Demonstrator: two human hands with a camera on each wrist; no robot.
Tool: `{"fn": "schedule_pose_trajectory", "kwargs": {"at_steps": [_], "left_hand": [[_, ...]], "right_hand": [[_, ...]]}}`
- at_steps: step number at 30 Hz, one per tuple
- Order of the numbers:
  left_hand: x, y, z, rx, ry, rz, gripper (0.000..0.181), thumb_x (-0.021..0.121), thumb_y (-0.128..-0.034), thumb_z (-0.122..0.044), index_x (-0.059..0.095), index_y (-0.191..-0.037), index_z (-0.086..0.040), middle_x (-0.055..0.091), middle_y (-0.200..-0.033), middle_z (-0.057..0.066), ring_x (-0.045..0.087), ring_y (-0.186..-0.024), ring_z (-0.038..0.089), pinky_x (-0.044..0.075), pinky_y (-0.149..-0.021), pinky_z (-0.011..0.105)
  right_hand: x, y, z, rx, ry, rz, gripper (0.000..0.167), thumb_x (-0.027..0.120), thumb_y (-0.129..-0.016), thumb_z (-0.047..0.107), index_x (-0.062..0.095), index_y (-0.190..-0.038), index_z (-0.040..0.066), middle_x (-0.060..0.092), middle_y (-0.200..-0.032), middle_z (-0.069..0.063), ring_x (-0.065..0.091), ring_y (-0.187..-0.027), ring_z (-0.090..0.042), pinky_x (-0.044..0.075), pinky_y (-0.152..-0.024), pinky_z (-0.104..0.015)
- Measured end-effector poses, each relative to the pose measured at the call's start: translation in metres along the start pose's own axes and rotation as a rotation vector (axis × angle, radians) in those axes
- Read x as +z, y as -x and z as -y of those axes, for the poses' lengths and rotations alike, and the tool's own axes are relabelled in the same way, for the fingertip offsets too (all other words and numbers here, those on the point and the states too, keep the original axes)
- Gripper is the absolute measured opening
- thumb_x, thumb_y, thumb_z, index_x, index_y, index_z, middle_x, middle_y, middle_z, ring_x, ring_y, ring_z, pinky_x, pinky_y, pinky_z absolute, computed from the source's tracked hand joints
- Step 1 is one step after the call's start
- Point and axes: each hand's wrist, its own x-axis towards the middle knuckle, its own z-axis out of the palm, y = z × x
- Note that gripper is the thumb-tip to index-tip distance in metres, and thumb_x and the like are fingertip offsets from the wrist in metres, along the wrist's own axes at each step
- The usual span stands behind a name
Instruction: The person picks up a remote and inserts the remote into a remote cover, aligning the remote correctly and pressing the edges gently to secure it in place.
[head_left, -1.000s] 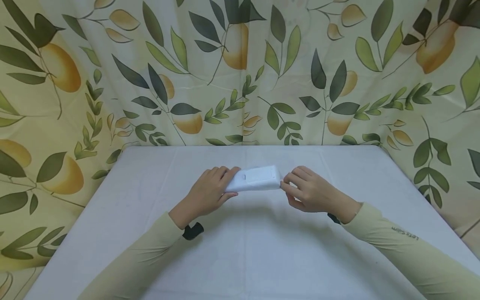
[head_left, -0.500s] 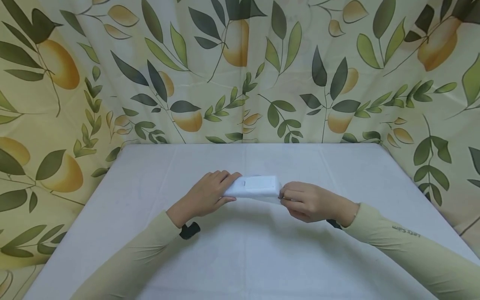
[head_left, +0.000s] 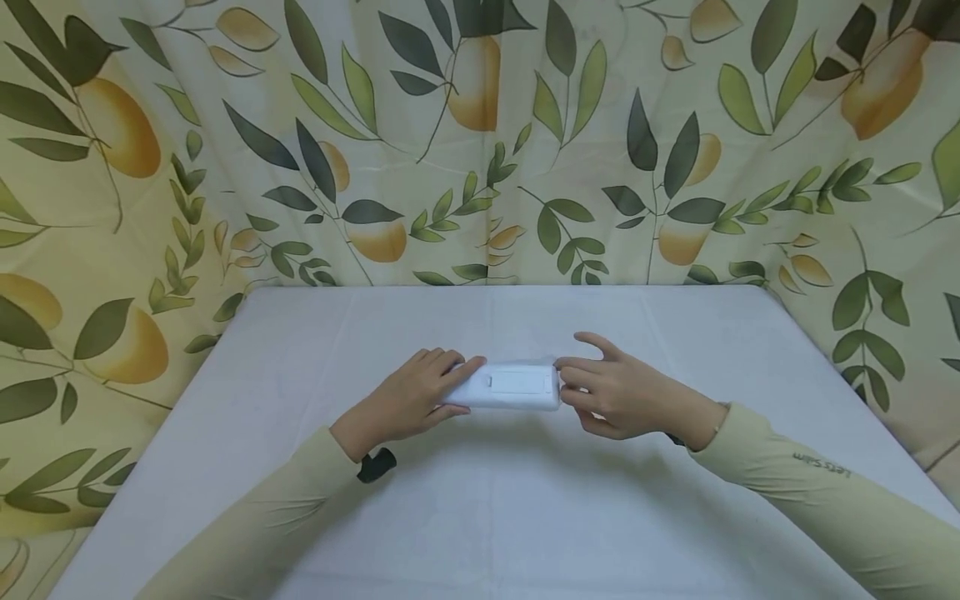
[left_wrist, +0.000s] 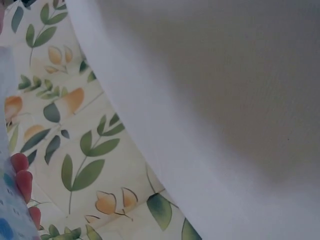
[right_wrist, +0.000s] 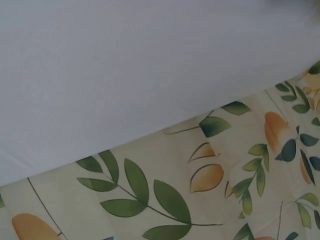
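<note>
A white remote control (head_left: 517, 382) is held back side up above the table, its rectangular battery cover showing. My left hand (head_left: 408, 396) grips its left end, the thumb along the near edge and the fingers over the far side. At the right end, my right hand (head_left: 618, 387) has curled fingers at the remote's edge and seems to pinch a thin clear plastic cover there; one finger is raised. At the left wrist view's edge, reddish fingertips (left_wrist: 23, 182) touch a pale surface with blue and green spots (left_wrist: 11, 212). The right wrist view shows no hand.
A white-covered table (head_left: 480, 517) lies under both hands, with their shadows on it. Behind and beside it hangs a curtain (head_left: 300, 167) printed with leaves and fruit. A dark band with a small black device (head_left: 377, 465) sits at the left wrist.
The remote and left hand have come slightly lower and nearer. The right hand's fingers have shifted at the remote's right end, and one finger has lifted away.
</note>
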Motion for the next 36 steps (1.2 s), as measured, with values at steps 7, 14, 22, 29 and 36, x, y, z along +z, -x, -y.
{"fn": "schedule_pose_trajectory", "kwargs": {"at_steps": [7,14,22,29,36], "left_hand": [[0.003,-0.003,-0.008,-0.062,-0.032,0.013,0.060,0.065,-0.0860,-0.040,0.046,-0.138,-0.016,0.057,-0.110,0.005,0.055,-0.096,0.019,0.047,-0.081,0.034],[0.002,-0.011,-0.014,-0.100,-0.148,-0.012,0.059,0.064,-0.0855,-0.044,0.048,-0.136,-0.018,0.059,-0.109,0.007,0.058,-0.096,0.023,0.048,-0.077,0.036],[0.008,-0.015,-0.015,-0.093,-0.183,-0.003,0.058,0.063,-0.0857,-0.044,0.048,-0.136,-0.020,0.060,-0.108,0.008,0.059,-0.095,0.025,0.049,-0.077,0.038],[0.013,-0.016,-0.020,-0.114,-0.163,0.009,0.057,0.063,-0.0864,-0.042,0.047,-0.137,-0.020,0.060,-0.108,0.009,0.058,-0.093,0.024,0.048,-0.078,0.037],[0.012,-0.021,-0.024,-0.129,-0.149,0.049,0.057,0.061,-0.0879,-0.043,0.046,-0.138,-0.020,0.060,-0.109,0.008,0.058,-0.094,0.022,0.047,-0.078,0.036]], "right_hand": [[-0.006,0.001,-0.002,-0.033,0.056,0.113,0.019,0.063,-0.078,0.026,0.063,-0.089,0.011,0.061,-0.094,-0.003,0.060,-0.096,-0.021,0.045,-0.088,-0.046],[-0.007,-0.001,-0.001,-0.016,-0.036,0.168,0.029,0.076,-0.065,0.024,0.063,-0.088,0.011,0.061,-0.092,-0.001,0.057,-0.090,-0.019,0.047,-0.082,-0.040],[-0.001,0.000,0.006,-0.027,-0.061,0.148,0.031,0.080,-0.063,0.024,0.066,-0.087,0.011,0.061,-0.088,-0.001,0.054,-0.084,-0.019,0.048,-0.077,-0.036],[0.002,-0.006,0.005,0.020,-0.075,0.152,0.024,0.077,-0.067,0.024,0.066,-0.083,0.011,0.061,-0.083,-0.001,0.054,-0.080,-0.018,0.048,-0.077,-0.035],[0.006,-0.006,0.004,0.097,-0.220,-0.016,0.010,0.057,-0.081,0.016,0.060,-0.074,0.009,0.056,-0.077,0.000,0.050,-0.075,-0.016,0.046,-0.071,-0.032]]}}
